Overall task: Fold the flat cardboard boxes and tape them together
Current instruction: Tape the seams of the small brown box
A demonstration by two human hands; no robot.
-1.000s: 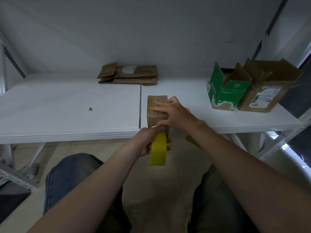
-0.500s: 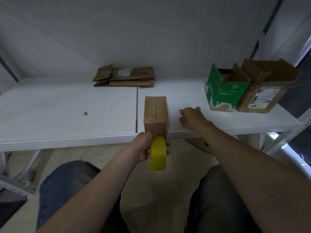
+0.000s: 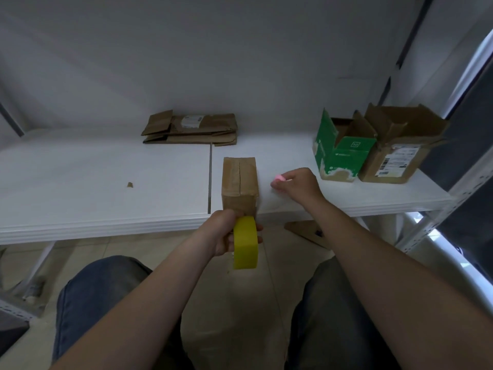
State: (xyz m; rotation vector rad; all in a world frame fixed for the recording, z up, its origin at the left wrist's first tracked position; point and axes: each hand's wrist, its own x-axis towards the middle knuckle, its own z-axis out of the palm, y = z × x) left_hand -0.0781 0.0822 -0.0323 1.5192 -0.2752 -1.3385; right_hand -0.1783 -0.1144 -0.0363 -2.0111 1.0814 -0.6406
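Left hand (image 3: 221, 233) grips the yellow tape roll (image 3: 245, 243), hiding the lower front of the folded box (image 3: 239, 180); beside that box, right hand (image 3: 298, 182) pinches 1 unidentifiable pink thing (image 3: 279, 178).

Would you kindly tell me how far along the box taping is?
Done: the small box stands folded, tape across its top. In hand: left hand grips the yellow tape roll at its near end; right hand pinches a small pink object. Left: flat cardboard stack at the back.

the person wears dark blue denim trousers (image 3: 80, 329), the left knee (image 3: 106, 284) faded lighter blue, the right leg (image 3: 328, 297) darker and greyer. both forearms are bare down to the left hand (image 3: 224, 233) and right hand (image 3: 298, 184).
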